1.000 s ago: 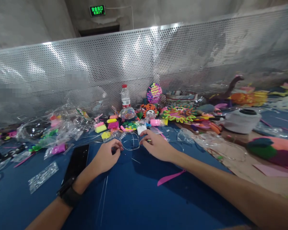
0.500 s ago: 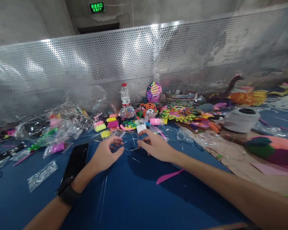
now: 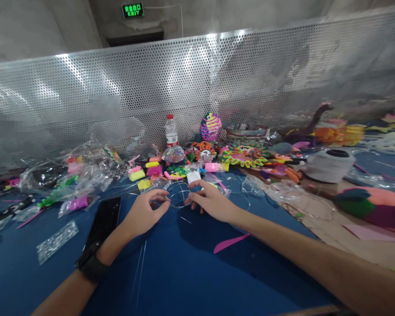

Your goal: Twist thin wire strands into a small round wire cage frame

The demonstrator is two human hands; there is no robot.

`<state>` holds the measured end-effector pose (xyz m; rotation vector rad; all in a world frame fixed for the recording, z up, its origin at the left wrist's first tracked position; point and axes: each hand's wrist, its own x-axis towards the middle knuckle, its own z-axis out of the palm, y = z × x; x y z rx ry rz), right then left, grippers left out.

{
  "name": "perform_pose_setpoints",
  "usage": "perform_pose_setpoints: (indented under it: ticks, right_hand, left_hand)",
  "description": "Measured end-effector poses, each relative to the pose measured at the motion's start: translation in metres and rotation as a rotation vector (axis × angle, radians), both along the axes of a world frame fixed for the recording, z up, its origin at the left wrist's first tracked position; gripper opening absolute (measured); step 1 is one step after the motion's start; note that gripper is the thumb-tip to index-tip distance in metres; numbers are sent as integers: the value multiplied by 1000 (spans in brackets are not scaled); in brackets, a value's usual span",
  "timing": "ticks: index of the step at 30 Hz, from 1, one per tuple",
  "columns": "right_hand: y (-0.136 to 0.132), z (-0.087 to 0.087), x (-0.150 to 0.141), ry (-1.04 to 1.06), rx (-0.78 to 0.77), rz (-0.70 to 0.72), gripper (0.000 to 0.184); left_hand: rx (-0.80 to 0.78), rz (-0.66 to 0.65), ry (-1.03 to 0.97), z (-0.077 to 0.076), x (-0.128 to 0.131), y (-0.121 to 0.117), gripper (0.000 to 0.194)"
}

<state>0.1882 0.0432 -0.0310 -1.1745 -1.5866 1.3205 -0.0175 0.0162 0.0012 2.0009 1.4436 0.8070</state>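
Observation:
Between my hands is a thin, clear wire loop (image 3: 178, 206) with fine strands crossing it, held just above the blue table. My left hand (image 3: 146, 211) pinches the left side of the loop, thumb and fingertips drawn together. On the opposite side, my right hand (image 3: 212, 201) has its thumb and fingers closed at the edge of the loop. The exact contact of the right fingertips is partly hidden. A small white block (image 3: 193, 176) sits just beyond the right fingers. Below the hands lies a pink plastic knife-shaped tool (image 3: 230, 243).
A black phone (image 3: 103, 221) lies by my left wrist, near a clear bead packet (image 3: 57, 242). Colourful clay packs (image 3: 137, 174), a red-capped bottle (image 3: 171, 131) and clay figures line the back. A white thread cone (image 3: 329, 166) stands at right, before a perforated metal screen (image 3: 171, 79).
The left thumb and fingertips have come closer together at the loop. My right fingers have shifted slightly left along its edge. The surrounding things stay put.

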Motion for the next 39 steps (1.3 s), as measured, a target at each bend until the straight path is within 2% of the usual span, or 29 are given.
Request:
perform_pose_setpoints:
  ticks: [11,22,31,39]
  right_hand:
    - [-1,1,-2,-5,-8,3,14]
    - [-4,3,3,-150,179,-3,21]
    - [-2,0,4,-194,146,-17,29]
    - [0,-1,3,-221,147,-22,28]
  left_hand:
    - [-162,-52,-60,-1,2,-3,46]
    - [-168,-49,-48,0,0,-2,48]
    - [-145,-71,-43,1,4,-4,54]
    - [-128,-76,-29,2,5,-5,55]
